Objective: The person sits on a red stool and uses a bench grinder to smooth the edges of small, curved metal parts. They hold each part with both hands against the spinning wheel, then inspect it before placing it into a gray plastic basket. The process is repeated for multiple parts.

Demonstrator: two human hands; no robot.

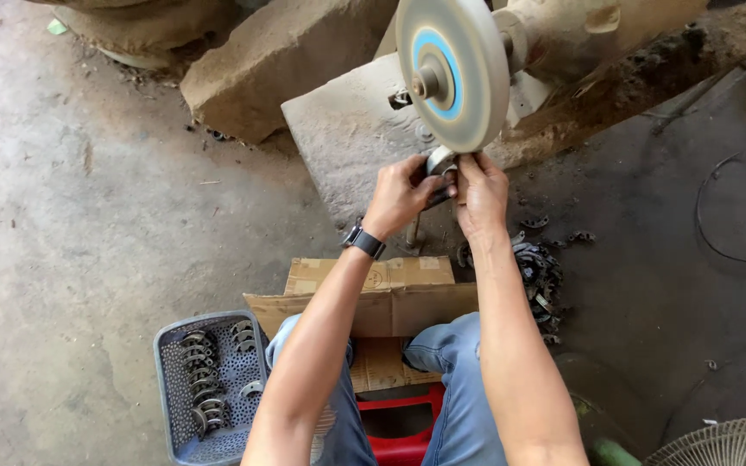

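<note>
A small curved metal part [439, 161] is pressed up against the lower rim of a grey polishing wheel [452, 71] with a blue centre ring. My left hand [401, 195] and my right hand [480, 192] both grip that part from either side, fingers closed on it. A dark watch sits on my left wrist. The wheel is mounted on a dusty motor body [563, 34] that rests on a stone block [347, 138].
A grey perforated basket [173, 388] at lower left holds several curved metal parts. A pile of dark similar parts [537, 276] lies on the floor at right. A cardboard box [373, 298] stands in front of my knees. A fan grille [727, 442] shows at lower right.
</note>
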